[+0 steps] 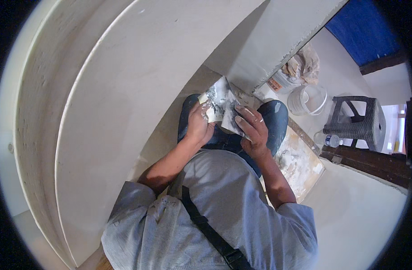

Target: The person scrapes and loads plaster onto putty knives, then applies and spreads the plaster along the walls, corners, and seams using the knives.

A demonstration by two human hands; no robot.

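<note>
Over my lap, my left hand [198,125] is closed around the pale edge of a putty-smeared metal filling blade [218,92]. A second smeared metal blade [231,118] meets it at an angle, and my right hand [254,128] grips that one, fingers laid along its face. Grey and white putty streaks both blades where they touch. White putty also marks the fingers of both hands. My knees in dark trousers are bent on either side of the blades.
A large curved pale panel [116,94] rises close on my left. To the right are a white bucket [303,100], a labelled tub [283,83] with crumpled paper [308,65], a dark plastic stool [374,123] and a clear bottle [328,139]. A putty-stained board [305,164] lies beside my right knee.
</note>
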